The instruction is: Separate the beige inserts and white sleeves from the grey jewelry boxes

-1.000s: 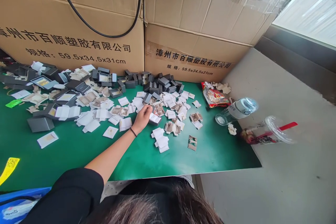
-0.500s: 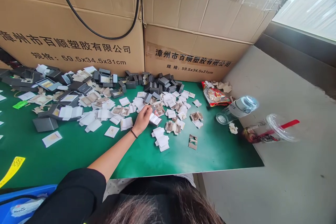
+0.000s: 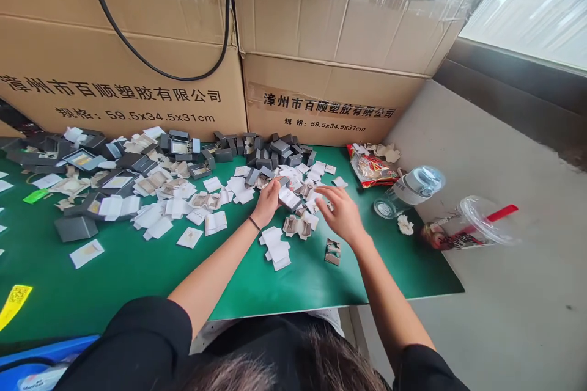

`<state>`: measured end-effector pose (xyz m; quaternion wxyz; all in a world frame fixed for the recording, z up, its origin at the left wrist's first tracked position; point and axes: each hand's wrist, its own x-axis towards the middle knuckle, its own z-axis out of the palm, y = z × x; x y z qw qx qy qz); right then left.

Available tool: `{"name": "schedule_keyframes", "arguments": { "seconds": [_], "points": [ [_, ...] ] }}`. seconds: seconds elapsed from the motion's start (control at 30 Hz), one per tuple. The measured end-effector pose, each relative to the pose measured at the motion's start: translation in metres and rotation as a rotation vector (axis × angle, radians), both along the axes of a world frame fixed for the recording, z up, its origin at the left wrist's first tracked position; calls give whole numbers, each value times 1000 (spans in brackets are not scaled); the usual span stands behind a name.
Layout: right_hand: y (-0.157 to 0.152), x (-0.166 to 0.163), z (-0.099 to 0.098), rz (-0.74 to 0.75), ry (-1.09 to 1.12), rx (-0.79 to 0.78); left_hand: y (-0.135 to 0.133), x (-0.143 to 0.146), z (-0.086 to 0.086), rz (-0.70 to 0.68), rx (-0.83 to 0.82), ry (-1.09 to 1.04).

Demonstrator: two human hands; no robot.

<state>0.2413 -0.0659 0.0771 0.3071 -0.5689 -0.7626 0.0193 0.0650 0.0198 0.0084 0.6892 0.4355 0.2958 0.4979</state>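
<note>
Holding a small dark box [image 3: 288,198] in my left hand [image 3: 267,203], its white inside showing, I keep my right hand [image 3: 342,215] spread and seemingly empty just to its right. Loose inserts [image 3: 277,250] and piled boxes [image 3: 280,148] suggest work midway; how many remain, I cannot tell. Cartons [image 3: 183,30] back the green table [image 3: 275,290]; a window [image 3: 545,18] stands far right.

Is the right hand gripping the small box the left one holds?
No, the right hand is open beside the small box, which the left hand grips.
</note>
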Motion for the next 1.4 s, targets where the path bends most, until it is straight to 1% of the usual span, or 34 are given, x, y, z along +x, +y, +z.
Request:
{"name": "schedule_keyframes", "arguments": {
  "seconds": [0.07,0.13,0.23,0.33,0.4,0.53,0.63,0.73,0.9,0.97,1.03,1.1,1.23,1.3,1.4],
  "points": [
    [19,-16,-9,52,55,-52,5,-2,-4,0,4,24],
    [37,-32,-22,65,150,-118,8,-6,-8,-14,11,34],
    [50,-44,-42,-21,366,-186,9,-10,-10,-103,37,26],
    [50,-40,-54,-116,554,-264,3,-8,-8,-172,48,-35],
    [47,-32,-54,-137,583,-297,-3,-5,-4,-185,43,-85],
    [46,-21,-44,-117,571,-351,-15,2,6,-195,-33,-160],
    [45,-20,-38,-157,522,-360,-19,3,11,-203,-46,-165],
    [44,-20,-39,-161,518,-394,-19,2,12,-213,-29,-153],
    [43,-21,-44,-5,774,-669,-15,1,11,-193,-62,-196],
    [43,-22,-45,35,856,-718,-15,1,10,-208,-59,-198],
    [43,-24,-47,37,908,-715,-15,1,10,-221,-56,-208],
    [44,-25,-49,4,936,-688,-15,2,9,-228,-66,-218],
    [45,-27,-52,-49,937,-579,-16,1,7,-245,-111,-163],
    [45,-27,-53,-49,932,-533,-15,2,6,-237,-116,-126],
    [44,-28,-52,-53,875,-528,-14,3,3,-189,-143,-61]
  ]
}}
